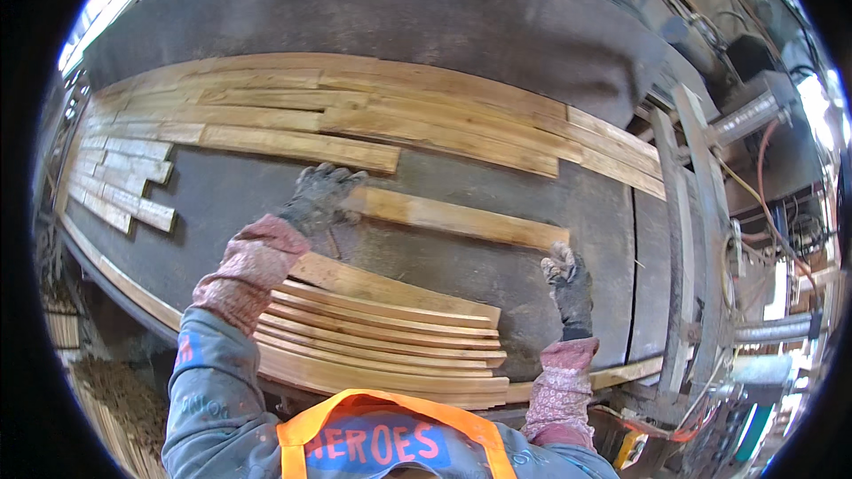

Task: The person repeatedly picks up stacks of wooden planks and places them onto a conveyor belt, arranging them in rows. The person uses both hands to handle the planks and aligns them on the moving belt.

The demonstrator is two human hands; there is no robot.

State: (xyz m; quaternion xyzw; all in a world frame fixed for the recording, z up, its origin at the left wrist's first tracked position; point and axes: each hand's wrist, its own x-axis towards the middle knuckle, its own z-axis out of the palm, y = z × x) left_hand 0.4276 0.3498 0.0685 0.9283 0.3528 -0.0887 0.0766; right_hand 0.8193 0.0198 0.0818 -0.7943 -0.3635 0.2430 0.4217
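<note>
A loose wooden board (461, 217) lies slantwise over the dark tabletop, between my two gloved hands. My left hand (324, 198), in a dark grey work glove, is closed at the board's left end; motion smears that end a little. At the right end, my right hand (569, 288) has its fingers curled against the corner of the same board. Close to my body lies a stack of boards (382, 346), set edge by edge, its top piece askew. Beyond my hands, boards (426, 129) lie flat, side by side in staggered rows.
Short board ends (133, 177) stick out at the far left. A metal frame (679, 239) crosses the table's right side, with machinery, hoses and cables (768, 186) beyond. Along the left front runs a wooden edge strip (133, 288). A dark panel (399, 18) spans the back.
</note>
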